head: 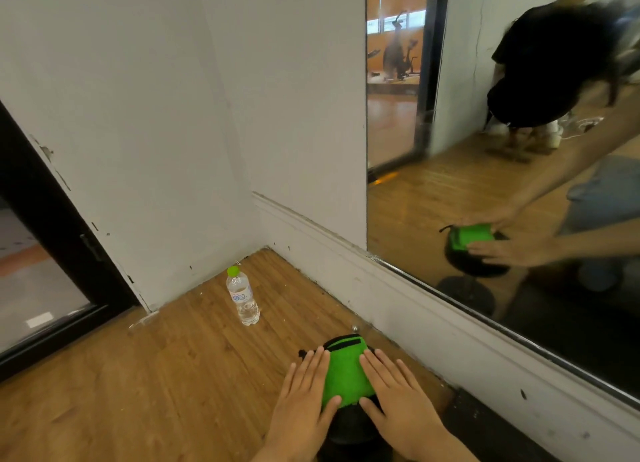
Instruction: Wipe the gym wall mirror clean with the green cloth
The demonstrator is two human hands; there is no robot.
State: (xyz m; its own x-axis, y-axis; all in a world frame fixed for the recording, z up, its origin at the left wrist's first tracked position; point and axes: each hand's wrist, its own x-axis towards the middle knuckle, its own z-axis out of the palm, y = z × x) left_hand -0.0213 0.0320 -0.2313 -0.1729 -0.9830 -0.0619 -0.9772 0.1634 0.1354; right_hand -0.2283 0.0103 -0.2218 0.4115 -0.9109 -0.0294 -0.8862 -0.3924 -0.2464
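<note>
- Where the frame begins at its left edge, one dark door frame [52,219] meets the white wall and plays no part in the job.
- One water bottle [242,297] with a green cap stands upright on the wooden floor [166,375], left of centre near the corner. It is well apart from the hands and looks parked out of the way.
- At lower centre the left hand [301,396] lies flat, fingers straight along the cloth's left edge and thumb at its near edge. It presses and clasps nothing.
- One green cloth [344,375], folded into a pad, lies between the two hands on top of a black stool [349,434]. It sits near the baseboard [433,323] and does not touch the glass. I judge it is being flattened and squared there so it makes a firm pad for wiping.
- The right hand [401,402] matches the left on the cloth's right edge: flat, fingers straight, thumb at the near edge, nothing clasped.
- One mirror [485,202] fills the right half of the frame above the baseboard. It reflects the two hands and the cloth, and a blurred person in dark clothes at upper right. By my reading, wiping has not started.
</note>
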